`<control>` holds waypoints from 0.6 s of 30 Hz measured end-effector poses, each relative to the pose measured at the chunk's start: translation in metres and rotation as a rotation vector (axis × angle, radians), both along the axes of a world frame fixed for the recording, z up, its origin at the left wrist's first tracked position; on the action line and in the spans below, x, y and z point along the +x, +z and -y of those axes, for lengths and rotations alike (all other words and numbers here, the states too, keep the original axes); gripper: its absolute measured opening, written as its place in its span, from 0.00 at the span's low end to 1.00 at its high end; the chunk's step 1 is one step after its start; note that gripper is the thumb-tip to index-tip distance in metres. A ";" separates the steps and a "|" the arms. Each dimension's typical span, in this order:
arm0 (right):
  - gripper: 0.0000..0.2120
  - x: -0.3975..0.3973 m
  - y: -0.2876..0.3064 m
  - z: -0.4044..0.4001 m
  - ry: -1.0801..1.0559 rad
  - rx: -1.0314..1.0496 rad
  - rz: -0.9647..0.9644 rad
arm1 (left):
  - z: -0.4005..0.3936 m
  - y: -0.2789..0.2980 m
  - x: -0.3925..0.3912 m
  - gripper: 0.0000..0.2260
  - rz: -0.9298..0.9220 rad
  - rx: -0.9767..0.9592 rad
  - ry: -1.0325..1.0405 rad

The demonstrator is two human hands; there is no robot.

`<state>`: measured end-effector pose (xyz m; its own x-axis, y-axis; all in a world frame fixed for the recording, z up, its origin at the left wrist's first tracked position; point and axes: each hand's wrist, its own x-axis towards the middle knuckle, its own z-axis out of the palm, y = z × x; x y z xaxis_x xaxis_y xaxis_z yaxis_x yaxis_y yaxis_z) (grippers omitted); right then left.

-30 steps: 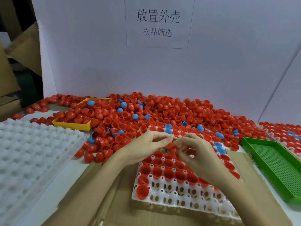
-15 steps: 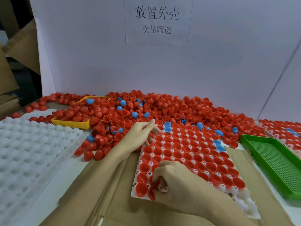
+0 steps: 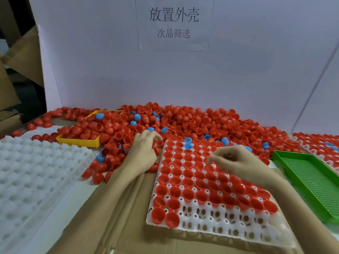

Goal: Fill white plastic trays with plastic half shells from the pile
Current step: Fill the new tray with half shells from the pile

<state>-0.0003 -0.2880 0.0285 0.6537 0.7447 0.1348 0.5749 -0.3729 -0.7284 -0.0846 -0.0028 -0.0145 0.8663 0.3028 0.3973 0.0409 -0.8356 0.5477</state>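
Head view: the white tray point(image 3: 238, 230) was seen mostly filled with red half shells point(image 3: 187, 194); only its nearest rows stayed bare, apart from two shells at the near-left corner. The pile point(image 3: 183, 123) lay just beyond the tray's far edge and spilled round its left side.

Step judged: fetching more shells for the near rows. The left hand point(image 3: 145, 151) was down in the pile at the tray's far-left corner, fingers curled among the shells; whether one was actually gripped could not be told. The right hand point(image 3: 236, 162) was hovering over the tray's middle, fingers point(image 3: 212, 158) loosely curled, motion-blurred; nothing was seen held, but a small item could not be ruled out.

Next move would call for a shell picked open side up and seated in the next bare pocket beside the two corner shells.

Hidden or unclear: tray's near-right corner was covered by the right forearm and blurred; a second filled tray point(image 3: 319, 143) right of it was cut off by the frame edge.
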 end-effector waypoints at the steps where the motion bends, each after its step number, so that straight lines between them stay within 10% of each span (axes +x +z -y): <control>1: 0.12 0.011 -0.005 0.008 -0.074 0.047 -0.005 | -0.004 -0.001 0.000 0.21 -0.129 0.074 -0.010; 5: 0.12 0.037 -0.030 0.027 -0.213 0.212 -0.105 | -0.015 -0.008 0.000 0.29 -0.565 0.221 -0.098; 18: 0.13 0.047 -0.038 0.035 -0.255 0.451 -0.195 | -0.016 -0.010 -0.001 0.11 0.024 0.311 0.056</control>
